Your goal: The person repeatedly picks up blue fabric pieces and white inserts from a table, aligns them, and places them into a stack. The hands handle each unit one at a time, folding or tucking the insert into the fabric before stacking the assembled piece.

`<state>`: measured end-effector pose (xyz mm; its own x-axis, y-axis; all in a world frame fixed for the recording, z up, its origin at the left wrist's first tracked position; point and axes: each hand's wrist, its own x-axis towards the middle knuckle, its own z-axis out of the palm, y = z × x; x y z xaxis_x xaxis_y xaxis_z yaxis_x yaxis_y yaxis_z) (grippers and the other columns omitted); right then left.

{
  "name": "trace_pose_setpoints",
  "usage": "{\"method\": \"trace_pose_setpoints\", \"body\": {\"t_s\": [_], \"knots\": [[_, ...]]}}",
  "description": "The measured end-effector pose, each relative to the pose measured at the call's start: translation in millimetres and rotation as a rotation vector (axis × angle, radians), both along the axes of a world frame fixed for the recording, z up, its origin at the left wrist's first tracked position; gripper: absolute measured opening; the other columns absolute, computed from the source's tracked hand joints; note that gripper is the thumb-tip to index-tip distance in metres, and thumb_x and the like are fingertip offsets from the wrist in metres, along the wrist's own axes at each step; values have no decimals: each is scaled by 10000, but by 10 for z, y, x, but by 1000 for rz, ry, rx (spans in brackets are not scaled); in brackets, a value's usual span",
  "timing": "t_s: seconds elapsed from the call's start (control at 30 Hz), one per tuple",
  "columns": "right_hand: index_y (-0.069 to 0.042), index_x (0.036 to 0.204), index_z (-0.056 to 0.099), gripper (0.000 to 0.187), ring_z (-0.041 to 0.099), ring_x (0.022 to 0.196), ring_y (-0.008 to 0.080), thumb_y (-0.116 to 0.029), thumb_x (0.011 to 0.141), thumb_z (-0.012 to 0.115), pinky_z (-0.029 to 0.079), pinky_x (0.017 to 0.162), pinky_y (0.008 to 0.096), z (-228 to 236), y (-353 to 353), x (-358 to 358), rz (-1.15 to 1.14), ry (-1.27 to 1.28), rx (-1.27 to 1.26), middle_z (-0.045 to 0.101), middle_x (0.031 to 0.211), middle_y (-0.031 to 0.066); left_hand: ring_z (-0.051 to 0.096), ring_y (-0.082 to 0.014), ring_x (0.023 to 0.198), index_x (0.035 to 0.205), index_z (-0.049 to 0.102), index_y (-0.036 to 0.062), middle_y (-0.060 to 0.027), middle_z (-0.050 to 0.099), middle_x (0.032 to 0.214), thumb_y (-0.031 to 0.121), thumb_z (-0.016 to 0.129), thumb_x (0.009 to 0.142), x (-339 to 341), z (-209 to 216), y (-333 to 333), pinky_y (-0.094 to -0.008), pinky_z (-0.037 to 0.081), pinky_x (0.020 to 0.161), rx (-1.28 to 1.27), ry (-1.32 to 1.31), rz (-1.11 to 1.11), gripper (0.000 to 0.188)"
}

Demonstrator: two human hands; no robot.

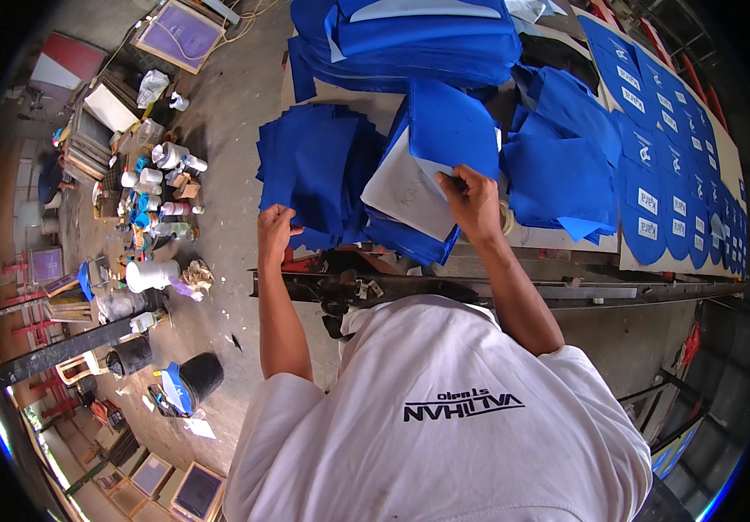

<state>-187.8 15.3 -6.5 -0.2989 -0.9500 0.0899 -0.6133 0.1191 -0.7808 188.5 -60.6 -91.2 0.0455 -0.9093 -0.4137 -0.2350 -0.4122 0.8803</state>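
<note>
My left hand [277, 231] is closed in a pinch on the near edge of a blue fabric piece, at the front of a fanned pile of blue pieces [318, 161]. To its right lies another stack, with a pale grey-white sheet [405, 196] on it that bears faint handwriting. My right hand [472, 202] pinches the edge of a blue piece [449, 130] at that sheet's right side, the thumb and fingers pressed together. Further right, loose blue pieces [562, 178] lie in an untidy heap. A thick stack of blue fabric [410, 52] stands behind.
Printed blue pieces [653, 174] lie in rows on a board at the right. A dark metal rail [514, 291] runs along the table's near side. On the floor at left are several tubs and bottles, a white bucket [152, 276] and a black bin [201, 378].
</note>
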Motion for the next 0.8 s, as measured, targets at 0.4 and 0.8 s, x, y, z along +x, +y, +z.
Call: {"method": "trace_pose_setpoints", "body": {"t_s": [0.4, 0.8], "knots": [[39, 894, 700, 156, 662, 653, 210, -109, 851, 728, 490, 601, 342, 83, 39, -104, 134, -123, -36, 691, 764, 140, 665, -139, 675, 949, 633, -12, -83, 671, 774, 309, 716, 919, -1378, 1082, 270, -294, 525, 580, -197, 113, -55, 334], [1, 992, 736, 137, 699, 798, 165, -65, 877, 698, 528, 703, 301, -26, 96, -97, 232, -237, -50, 745, 888, 117, 659, -144, 578, 825, 634, -5, -98, 684, 726, 312, 706, 929, -2232, 942, 236, -262, 572, 556, 69, 419, -246, 342]]}}
